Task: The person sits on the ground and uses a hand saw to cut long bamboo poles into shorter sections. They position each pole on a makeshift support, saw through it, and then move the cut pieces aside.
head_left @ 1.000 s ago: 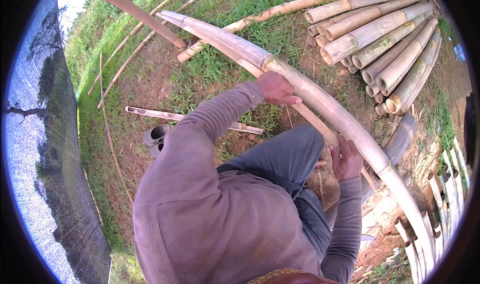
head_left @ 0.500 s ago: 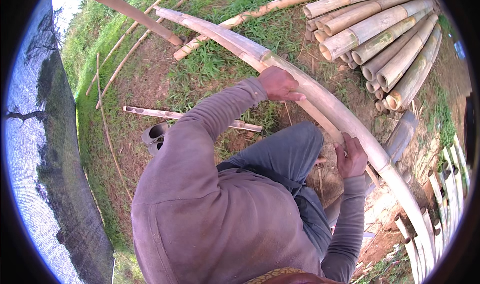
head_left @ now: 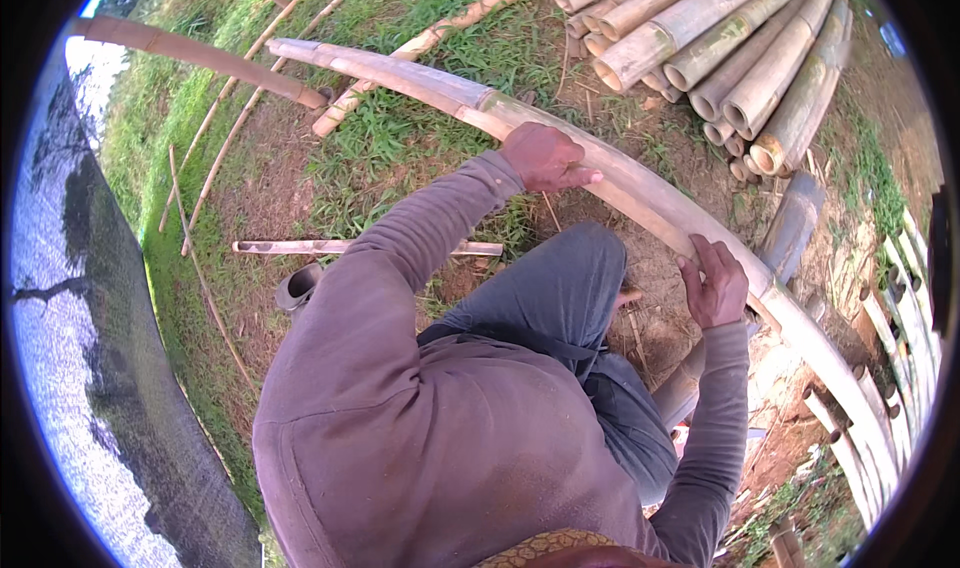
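Presently, left hand (head_left: 545, 158) and right hand (head_left: 715, 286) lay on split bamboo pole (head_left: 640, 183), fingers loosely together; an even, firm press suited it.

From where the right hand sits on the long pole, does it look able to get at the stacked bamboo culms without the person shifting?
Probably not. The right hand rests on the long bamboo pole, and the stack of bamboo culms lies well beyond that pole on the far side. Nothing blocks the way; the stack just looks too far off.

Open grass (head_left: 400, 138) left of the long bamboo pole (head_left: 640, 183); stacked bamboo poles (head_left: 730, 48) crowding its far right.
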Motion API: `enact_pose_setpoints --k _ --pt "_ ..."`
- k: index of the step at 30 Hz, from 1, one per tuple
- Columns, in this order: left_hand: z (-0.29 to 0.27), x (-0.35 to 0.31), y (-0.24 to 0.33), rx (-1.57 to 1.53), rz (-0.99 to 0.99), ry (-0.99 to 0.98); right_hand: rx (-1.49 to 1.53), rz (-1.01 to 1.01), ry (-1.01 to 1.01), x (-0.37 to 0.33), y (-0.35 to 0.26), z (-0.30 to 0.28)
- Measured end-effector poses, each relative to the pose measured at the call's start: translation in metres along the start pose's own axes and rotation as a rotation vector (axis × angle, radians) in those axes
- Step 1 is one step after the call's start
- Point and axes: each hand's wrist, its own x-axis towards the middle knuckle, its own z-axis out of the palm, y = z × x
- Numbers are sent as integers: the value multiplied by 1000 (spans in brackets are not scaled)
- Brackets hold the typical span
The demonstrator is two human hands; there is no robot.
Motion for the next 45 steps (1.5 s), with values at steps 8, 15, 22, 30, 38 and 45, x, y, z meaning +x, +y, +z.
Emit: enact_pose_setpoints --k 8,15,22,30,38,45 --pt "23 32 37 12 206 387 -178 65 198 37 44 28" --pt "77 76 114 -63 238 191 -107 244 -14 35 51 42" --pt "95 87 129 -107 298 230 -228 153 346 6 60 47" --pt "93 87 132 -136 316 311 -13 967 223 -301 101 -24" --pt "91 92 139 -135 261 239 -7 1110 -176 -524 77 130" --pt "87 91 145 -102 265 210 -267 1240 -3 -469 48 121"
